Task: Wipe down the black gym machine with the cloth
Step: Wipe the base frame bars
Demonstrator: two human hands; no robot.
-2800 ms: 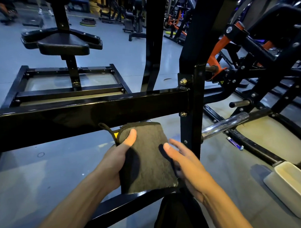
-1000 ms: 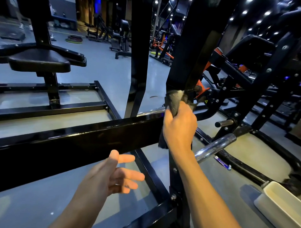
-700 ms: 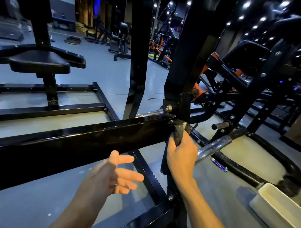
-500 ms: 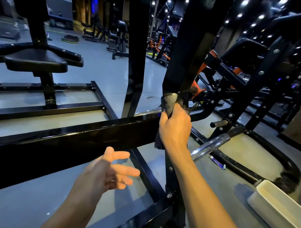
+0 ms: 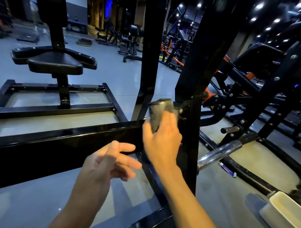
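The black gym machine fills the view: a wide horizontal crossbar (image 5: 62, 142) runs from the left into an upright post (image 5: 191, 129). My right hand (image 5: 161, 140) grips a bunched grey cloth (image 5: 159, 111) and presses it where the crossbar meets the post, blurred by motion. My left hand (image 5: 107, 164) hovers below the crossbar with fingers spread and relaxed, holding nothing. The cloth's lower part is hidden behind my right hand.
A black padded seat (image 5: 54, 64) on a floor frame stands at the back left. A chrome peg (image 5: 219, 153) sticks out right of the post. A cream-coloured bin (image 5: 286, 211) sits on the floor at the lower right. More black and orange machines crowd the right.
My right hand rubbed the cloth down and back up the joint, and now it sits slightly left, over the crossbar's end. My left hand stayed open below the bar.
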